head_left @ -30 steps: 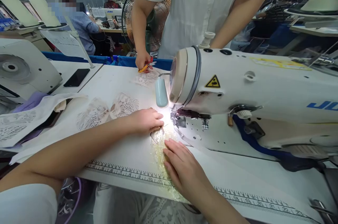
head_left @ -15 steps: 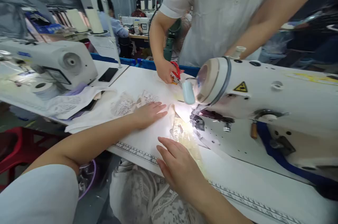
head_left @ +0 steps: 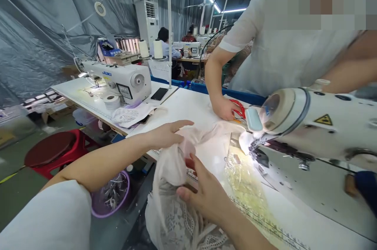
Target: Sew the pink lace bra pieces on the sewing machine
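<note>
A pale lace garment hangs over the table's front edge and into my lap, part of it stretching across the tabletop. My left hand grips its upper part, one finger stretched out above the cloth. Just below and right, my right hand is open beside the garment, thumb and fingers apart. The lit needle area of a white sewing machine lies to the right, with white cloth at the needle. Across the table, a co-worker's hand holds red-handled scissors.
A second sewing machine stands left, with a thread cone, lace pieces and a phone nearby. A red stool and a purple basket are on the floor. A ruler strip runs along the table's front.
My view has swung left and up. My left hand has left the tabletop and taken hold of the garment, which is now raised at the table edge. My right hand has moved beside it.
</note>
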The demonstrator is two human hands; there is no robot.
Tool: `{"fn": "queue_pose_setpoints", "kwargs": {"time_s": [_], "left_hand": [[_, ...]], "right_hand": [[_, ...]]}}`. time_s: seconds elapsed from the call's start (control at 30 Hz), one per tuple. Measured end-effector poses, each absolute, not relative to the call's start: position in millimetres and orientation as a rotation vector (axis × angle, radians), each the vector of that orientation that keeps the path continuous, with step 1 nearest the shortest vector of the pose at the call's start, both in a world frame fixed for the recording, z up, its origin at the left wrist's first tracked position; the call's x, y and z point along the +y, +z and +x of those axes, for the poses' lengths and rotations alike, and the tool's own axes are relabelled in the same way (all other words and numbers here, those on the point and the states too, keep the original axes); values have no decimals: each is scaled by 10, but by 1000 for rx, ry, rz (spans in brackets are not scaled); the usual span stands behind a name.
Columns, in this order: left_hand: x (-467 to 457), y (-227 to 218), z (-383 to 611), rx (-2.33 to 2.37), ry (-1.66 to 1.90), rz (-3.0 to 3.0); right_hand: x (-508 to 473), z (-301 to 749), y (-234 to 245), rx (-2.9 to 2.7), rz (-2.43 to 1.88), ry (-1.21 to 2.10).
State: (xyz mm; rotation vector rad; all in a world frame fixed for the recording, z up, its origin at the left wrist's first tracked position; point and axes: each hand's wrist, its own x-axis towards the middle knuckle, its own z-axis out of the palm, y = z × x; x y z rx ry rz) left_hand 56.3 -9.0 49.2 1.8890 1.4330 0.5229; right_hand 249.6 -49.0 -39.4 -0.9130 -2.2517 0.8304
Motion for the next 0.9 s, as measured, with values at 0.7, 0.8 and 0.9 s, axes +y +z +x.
{"fn": "queue_pose_setpoints", "kwargs": {"time_s": [0.7, 0.8, 0.9], "left_hand": [[-148, 635, 1609, 746, 246, 3118], [-4, 703, 1589, 761, 35, 2996], [202, 701, 1531, 989, -70, 2900]], "right_hand": [[-785, 3621, 67, -2215, -1265, 716], [-663, 3848, 249, -2203, -1219, 1145], [-390, 3953, 217, -2211, -1207, 1479]]}}
